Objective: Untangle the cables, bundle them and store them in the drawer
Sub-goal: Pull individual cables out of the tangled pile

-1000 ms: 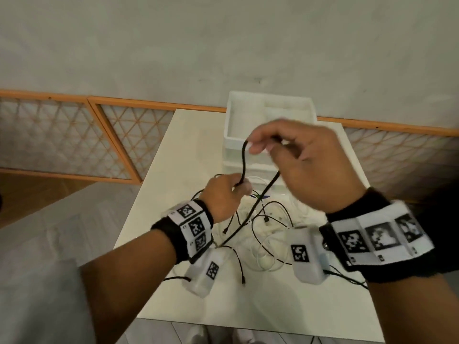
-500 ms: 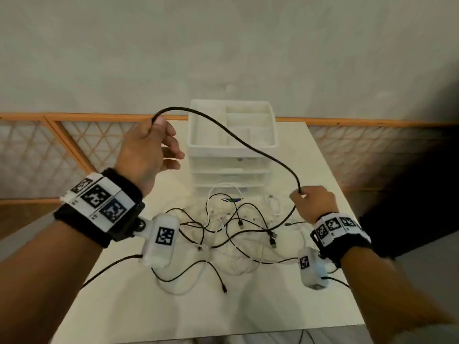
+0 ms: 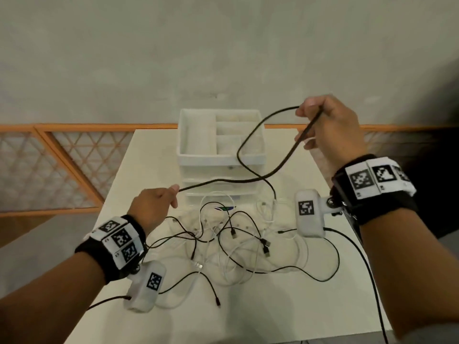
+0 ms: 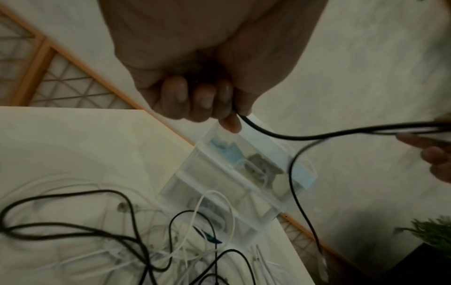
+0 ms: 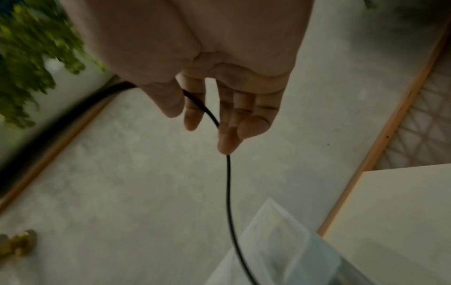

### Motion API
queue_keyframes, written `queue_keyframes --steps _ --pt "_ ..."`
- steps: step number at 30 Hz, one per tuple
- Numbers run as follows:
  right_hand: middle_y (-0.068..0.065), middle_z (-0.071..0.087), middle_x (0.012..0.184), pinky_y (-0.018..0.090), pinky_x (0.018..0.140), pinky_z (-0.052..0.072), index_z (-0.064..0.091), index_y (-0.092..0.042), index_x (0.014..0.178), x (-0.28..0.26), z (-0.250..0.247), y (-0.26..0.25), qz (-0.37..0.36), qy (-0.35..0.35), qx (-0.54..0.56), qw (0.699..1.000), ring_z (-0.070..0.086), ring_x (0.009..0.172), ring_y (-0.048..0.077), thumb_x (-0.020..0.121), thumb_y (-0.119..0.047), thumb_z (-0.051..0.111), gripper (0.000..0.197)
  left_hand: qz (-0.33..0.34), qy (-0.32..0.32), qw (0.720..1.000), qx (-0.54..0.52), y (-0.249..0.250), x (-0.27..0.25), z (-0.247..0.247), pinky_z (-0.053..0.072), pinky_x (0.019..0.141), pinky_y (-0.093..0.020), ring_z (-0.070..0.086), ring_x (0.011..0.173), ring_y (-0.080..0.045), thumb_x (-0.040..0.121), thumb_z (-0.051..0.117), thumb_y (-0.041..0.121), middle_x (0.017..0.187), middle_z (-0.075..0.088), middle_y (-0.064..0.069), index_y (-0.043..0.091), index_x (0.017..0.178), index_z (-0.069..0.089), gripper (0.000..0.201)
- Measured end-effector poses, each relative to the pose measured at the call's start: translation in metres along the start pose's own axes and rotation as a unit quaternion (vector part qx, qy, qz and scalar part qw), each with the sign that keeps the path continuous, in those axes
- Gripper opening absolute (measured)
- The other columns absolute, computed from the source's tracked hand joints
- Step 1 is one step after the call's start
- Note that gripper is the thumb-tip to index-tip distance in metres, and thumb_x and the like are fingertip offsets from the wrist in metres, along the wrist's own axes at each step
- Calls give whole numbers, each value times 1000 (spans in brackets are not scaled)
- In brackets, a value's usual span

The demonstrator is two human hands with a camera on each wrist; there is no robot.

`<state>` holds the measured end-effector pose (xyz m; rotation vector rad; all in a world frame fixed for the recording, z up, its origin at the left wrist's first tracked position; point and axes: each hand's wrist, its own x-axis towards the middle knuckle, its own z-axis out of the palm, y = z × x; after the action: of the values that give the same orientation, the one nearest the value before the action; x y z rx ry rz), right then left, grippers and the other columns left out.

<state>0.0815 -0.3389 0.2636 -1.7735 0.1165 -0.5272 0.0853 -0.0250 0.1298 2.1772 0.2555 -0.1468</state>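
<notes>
Hands raised above the white table: left hand, low, pinches a thick black cable; right hand, higher beside the white plastic drawer unit, loosely curls round its loop.

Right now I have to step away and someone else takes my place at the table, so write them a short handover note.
Left hand: grips one end of the black cable, low over the table.
Right hand: holds the same cable raised beside the drawer unit; a loop hangs between the hands, and a tail runs down into the pile.
Tangled black and white cables lie on the table in front of the drawers.
Done: one cable mostly lifted out.
Left: free its tail, bundle it, store it; then the rest.
</notes>
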Motion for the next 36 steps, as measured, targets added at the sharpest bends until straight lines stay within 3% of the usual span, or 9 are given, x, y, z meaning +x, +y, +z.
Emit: queue_keyframes --steps 4,10,17,24,27,29,31,34,36 --pt "-4 69 96 27 51 43 61 -29 84 20 0 39 36 40 -40 998 66 50 15 87 -10 50 22 -34 20 998 -40 -19 11 -4 35 64 -32 43 58 -23 95 56 43 54 50 0 17 61 64 43" --pt "-8 51 137 22 61 51 56 -27 119 47 2 64 10 43 -100 994 71 65 10 95 -19 62 26 9 19 992 -124 -9 12 -4 36 39 -19 48 41 -14 100 53 23 62 61 -5 9 81 68 28" --pt "6 28 159 45 115 35 39 -26 148 35 -15 123 66 -100 -315 941 36 143 31 81 -11 69 75 90 -8 984 -153 11 4 -5 31 50 -24 36 46 -8 101 52 28 55 50 2 21 93 74 24" --pt "-1 68 88 19 72 45 37 -51 141 -81 52 95 43 -312 -173 933 58 59 -3 86 -30 72 68 184 -172 965 -80 60 -37 17 32 51 -8 41 46 0 102 48 24 44 51 15 15 101 74 27" --pt "3 72 79 30 67 54 64 -31 109 -96 72 107 84 -355 -190 912 64 60 7 92 -38 62 18 224 -208 952 -35 71 -51 20 29 50 -8 41 41 1 101 50 27 44 56 15 13 99 77 30" --pt "5 73 79 28 64 54 68 -15 88 -87 64 127 154 -355 -274 880 64 61 13 95 -41 55 30 218 -221 950 -14 66 -53 12 29 49 -11 39 41 -2 101 52 29 41 42 20 17 97 77 28" --pt "2 71 80 27 69 50 65 -17 78 -74 47 148 171 -316 -377 853 69 76 21 93 -43 57 31 218 -239 945 37 48 -50 2 43 61 -15 57 58 0 101 51 34 63 66 19 27 97 76 27" --pt "-2 69 85 27 78 45 65 -27 89 -71 27 166 140 -130 -363 912 67 86 25 91 -33 65 6 192 -250 931 184 4 -40 1 49 88 -31 66 94 -15 101 44 42 100 74 4 33 106 71 29" --pt "-6 70 104 27 93 47 61 -31 121 -83 31 174 156 -116 -297 935 68 82 22 89 -29 68 33 131 -209 931 269 -26 -37 8 47 82 -32 63 93 -23 104 39 35 105 72 -3 26 112 66 29"
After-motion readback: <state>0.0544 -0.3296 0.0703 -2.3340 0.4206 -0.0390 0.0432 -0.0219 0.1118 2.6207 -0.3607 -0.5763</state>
